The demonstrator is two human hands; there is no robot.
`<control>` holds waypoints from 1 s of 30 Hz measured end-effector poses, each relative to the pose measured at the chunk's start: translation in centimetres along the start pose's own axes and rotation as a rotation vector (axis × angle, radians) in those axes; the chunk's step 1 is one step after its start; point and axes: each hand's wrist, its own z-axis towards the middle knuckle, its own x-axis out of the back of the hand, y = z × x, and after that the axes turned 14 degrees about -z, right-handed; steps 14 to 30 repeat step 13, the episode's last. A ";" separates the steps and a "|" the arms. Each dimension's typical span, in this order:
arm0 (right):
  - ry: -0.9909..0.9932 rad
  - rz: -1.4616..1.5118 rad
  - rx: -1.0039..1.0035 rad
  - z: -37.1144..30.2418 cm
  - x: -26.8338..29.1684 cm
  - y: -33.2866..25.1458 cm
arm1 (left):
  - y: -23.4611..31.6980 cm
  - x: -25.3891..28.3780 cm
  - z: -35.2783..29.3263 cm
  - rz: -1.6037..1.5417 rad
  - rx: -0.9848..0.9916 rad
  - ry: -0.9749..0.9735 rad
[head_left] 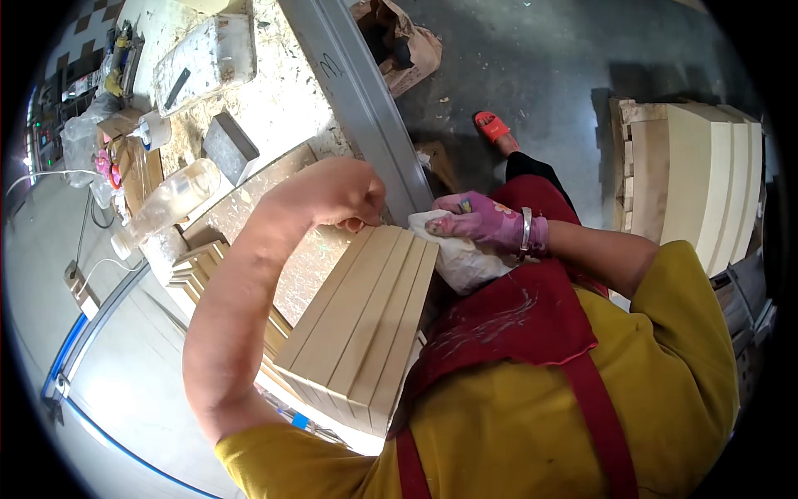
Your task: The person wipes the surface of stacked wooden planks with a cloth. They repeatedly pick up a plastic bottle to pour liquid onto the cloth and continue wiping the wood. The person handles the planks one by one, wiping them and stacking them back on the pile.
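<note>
A block of several pale wooden boards [357,308], pressed side by side, lies in front of me, its far end between my hands. My left hand [345,195] is bare and curled closed at the far left corner of the boards. Whatever its fingers pinch is hidden. In a pink and purple patterned glove, my right hand [478,223] grips a crumpled white cloth [457,254] beside the far right corner. The cloth hangs down over my red apron [507,320].
On the stained workbench [283,91] at the left are a dark grey block [230,148], a clear plastic bottle [179,195] and a white tape roll [154,130]. A grey metal beam [357,91] edges the bench. More stacked boards [706,175] stand right; a paper sack [411,54] is beyond.
</note>
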 end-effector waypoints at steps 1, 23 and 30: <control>-0.019 0.006 -0.032 -0.3 0.0 -0.7 | 0.3 -0.2 0.0 0.147 -0.044 0.039; -0.053 -0.034 -0.087 -0.2 -0.3 0.3 | -0.4 -1.5 0.1 0.541 -0.224 0.259; -0.053 -0.034 -0.087 -0.2 -0.3 0.3 | -0.4 -1.5 0.1 0.541 -0.224 0.259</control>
